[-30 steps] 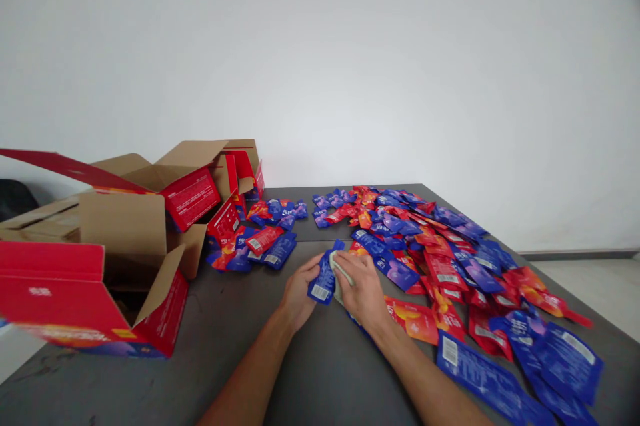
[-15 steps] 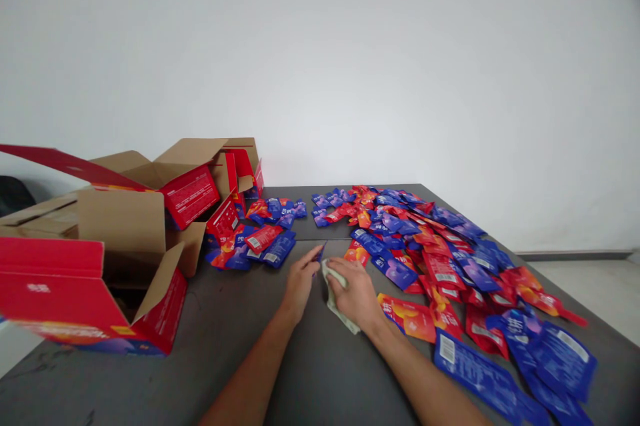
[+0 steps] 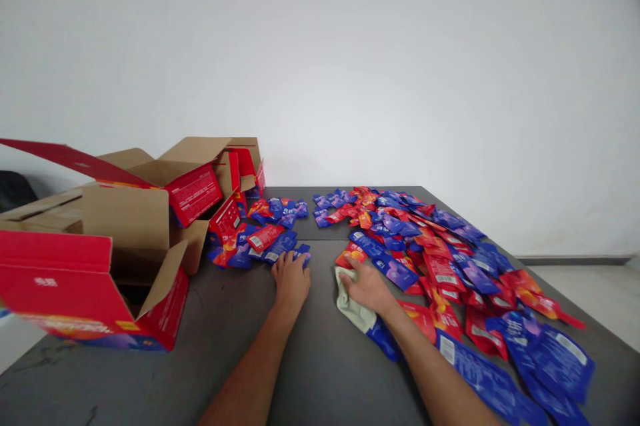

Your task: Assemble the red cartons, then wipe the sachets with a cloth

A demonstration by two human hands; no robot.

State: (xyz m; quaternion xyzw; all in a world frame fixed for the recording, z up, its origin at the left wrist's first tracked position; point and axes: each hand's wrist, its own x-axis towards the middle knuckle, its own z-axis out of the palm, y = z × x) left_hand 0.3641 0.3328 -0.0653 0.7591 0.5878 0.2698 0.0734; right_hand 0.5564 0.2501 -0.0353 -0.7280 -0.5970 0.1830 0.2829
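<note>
My left hand [image 3: 291, 285] is low over the table with its fingers closed on a blue pouch [image 3: 303, 252], mostly hidden behind them. This pouch lies at the right edge of a small heap of red and blue pouches [image 3: 265, 237]. My right hand [image 3: 367, 287] grips a pale green cloth [image 3: 354, 309], which hangs down toward the table. From under the cloth's lower end a blue pouch [image 3: 384, 339] sticks out beside my right forearm. An orange-red pouch [image 3: 351, 253] lies just beyond my right fingertips.
A large spread of red and blue pouches [image 3: 443, 259] covers the right of the grey table [image 3: 320, 373]. At left stand open red cartons, the nearest carton [image 3: 163, 313] with its flaps up. A smaller pouch group [image 3: 277, 209] lies farther back, before a white wall [image 3: 340, 79].
My left hand has moved left with the blue pouch to the small heap. My right hand has shifted slightly right with the cloth, and a blue pouch now shows beneath it.
</note>
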